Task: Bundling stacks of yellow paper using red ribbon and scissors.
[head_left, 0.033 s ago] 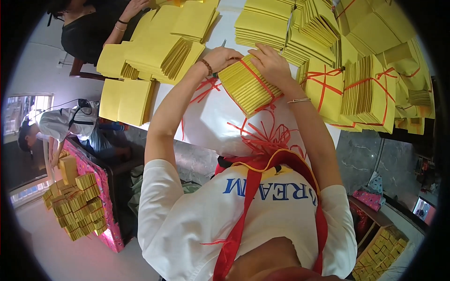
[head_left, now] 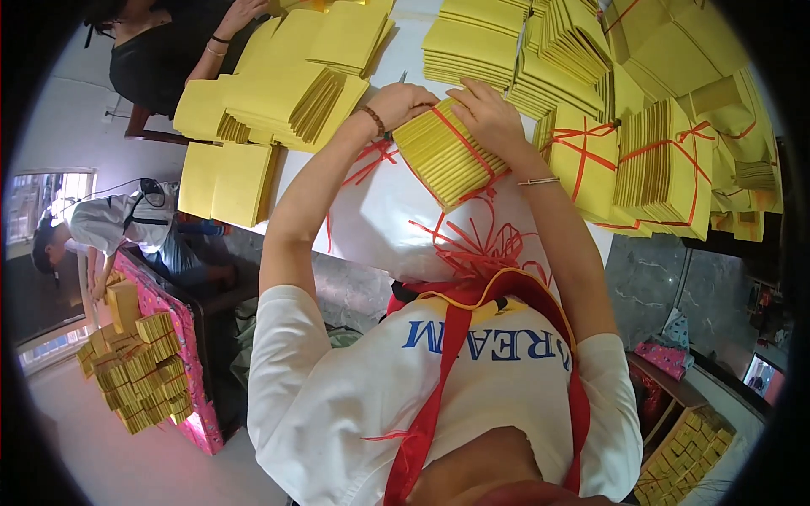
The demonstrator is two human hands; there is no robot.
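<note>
A thick bundle of folded yellow paper (head_left: 432,169) sits tilted on the white table (head_left: 363,223), its layered edges toward me. A flat red ribbon (head_left: 466,139) crosses over it. My left hand (head_left: 403,105) is closed at the bundle's far left corner, fingers curled by the ribbon; its fingertips are partly hidden. On the far right side, my right hand (head_left: 489,118) grips the bundle with bent fingers over its top edge. Loose red ribbons (head_left: 481,249) lie in a tangle between the bundle and my body. More red strips (head_left: 371,160) lie beside my left forearm.
Yellow paper stacks (head_left: 278,101) stand at the left, others (head_left: 472,42) at the back. Ribbon-tied bundles (head_left: 666,169) crowd the right. A person in black (head_left: 169,59) sits at the far left; another in white (head_left: 126,215) works by a pink-covered table (head_left: 190,379) holding bundles.
</note>
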